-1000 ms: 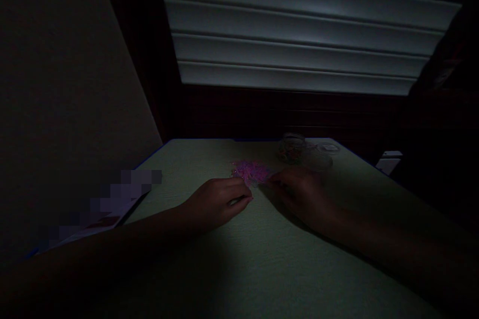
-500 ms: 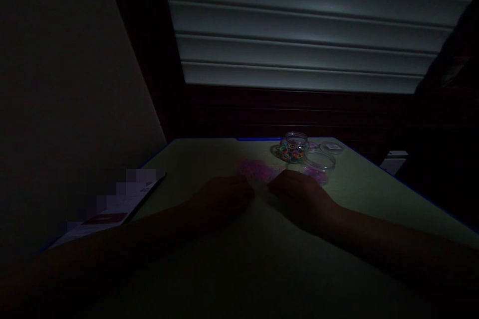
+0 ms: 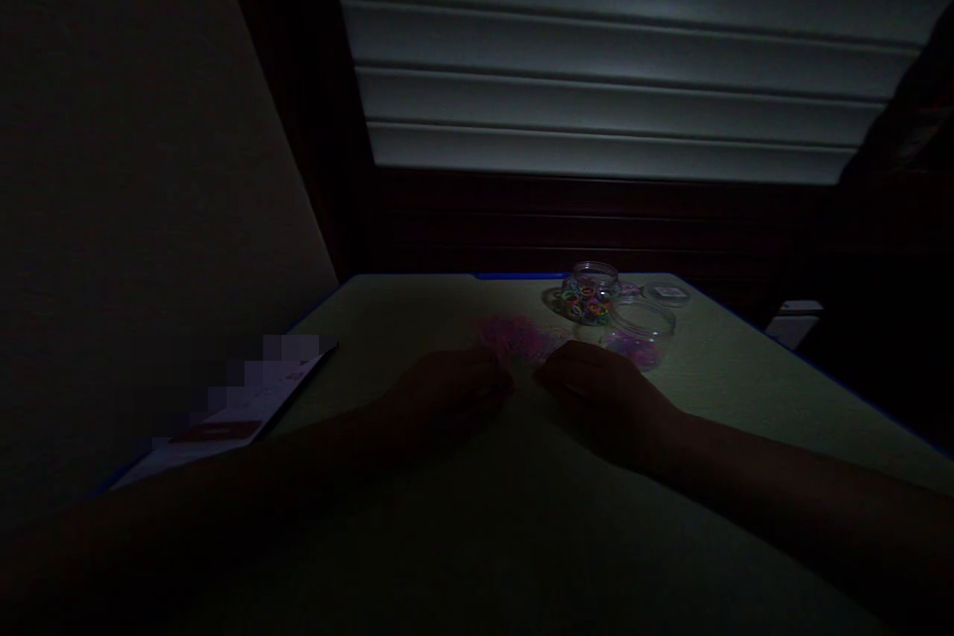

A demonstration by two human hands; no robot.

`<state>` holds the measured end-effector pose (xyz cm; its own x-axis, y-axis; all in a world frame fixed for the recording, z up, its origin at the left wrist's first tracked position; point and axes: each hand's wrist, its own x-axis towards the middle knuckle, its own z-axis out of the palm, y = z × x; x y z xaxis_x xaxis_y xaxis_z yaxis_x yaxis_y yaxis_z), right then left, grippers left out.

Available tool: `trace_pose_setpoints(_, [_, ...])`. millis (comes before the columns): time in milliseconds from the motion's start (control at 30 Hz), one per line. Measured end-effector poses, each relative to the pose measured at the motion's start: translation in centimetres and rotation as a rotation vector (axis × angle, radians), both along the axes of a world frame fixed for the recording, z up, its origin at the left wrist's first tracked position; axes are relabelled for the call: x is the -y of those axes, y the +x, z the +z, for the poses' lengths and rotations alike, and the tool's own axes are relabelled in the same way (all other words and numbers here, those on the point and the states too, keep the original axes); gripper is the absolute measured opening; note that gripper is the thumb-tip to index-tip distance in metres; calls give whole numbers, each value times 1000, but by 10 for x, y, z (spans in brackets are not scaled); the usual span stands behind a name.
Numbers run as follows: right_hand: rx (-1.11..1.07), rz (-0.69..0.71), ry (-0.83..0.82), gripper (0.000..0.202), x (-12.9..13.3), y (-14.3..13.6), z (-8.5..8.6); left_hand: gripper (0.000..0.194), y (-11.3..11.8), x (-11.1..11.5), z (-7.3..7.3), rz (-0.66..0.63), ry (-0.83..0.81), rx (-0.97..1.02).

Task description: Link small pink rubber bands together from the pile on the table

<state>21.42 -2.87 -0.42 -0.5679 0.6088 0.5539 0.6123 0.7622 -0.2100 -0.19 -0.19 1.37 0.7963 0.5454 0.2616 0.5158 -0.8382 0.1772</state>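
My left hand (image 3: 466, 383) is closed at the near side of a loose pile of small pink and purple rubber bands (image 3: 518, 336). Its fingertips meet in a pinch, and the dim light hides what lies between them. A short gap to the right, my right hand (image 3: 596, 388) is also closed, with its fingers curled down and their contents hidden. Just beyond it stands a clear open jar (image 3: 645, 318) with pink and purple bands low inside. Behind that, another clear jar (image 3: 588, 300) holds many-coloured bands.
A clear round lid (image 3: 669, 294) lies at the back right of the pale green table (image 3: 417, 303). Printed papers or a booklet (image 3: 253, 407) lie along the left edge by the wall. A slatted shutter (image 3: 596, 50) rises behind the table.
The view has shifted slightly, so the table and jars sit a little further right. Both hands stay closed by the pile, with only slight finger movement.
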Motion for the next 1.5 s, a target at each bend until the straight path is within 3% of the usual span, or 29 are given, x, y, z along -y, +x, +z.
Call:
trace_pose_setpoints(200, [-21, -53, 27, 11, 1, 0, 1, 17, 1, 1, 0, -2, 65, -40])
trace_pose_setpoints(567, [47, 90, 57, 14, 3, 2, 3, 25, 2, -2, -12, -95, 270, 11])
trace_pose_setpoints(800, [65, 131, 94, 15, 6, 1, 3, 24, 4, 0, -12, -151, 377, 6])
trace_pose_setpoints(1500, [87, 153, 76, 15, 7, 0, 5, 22, 7, 1, -10, -164, 378, -36])
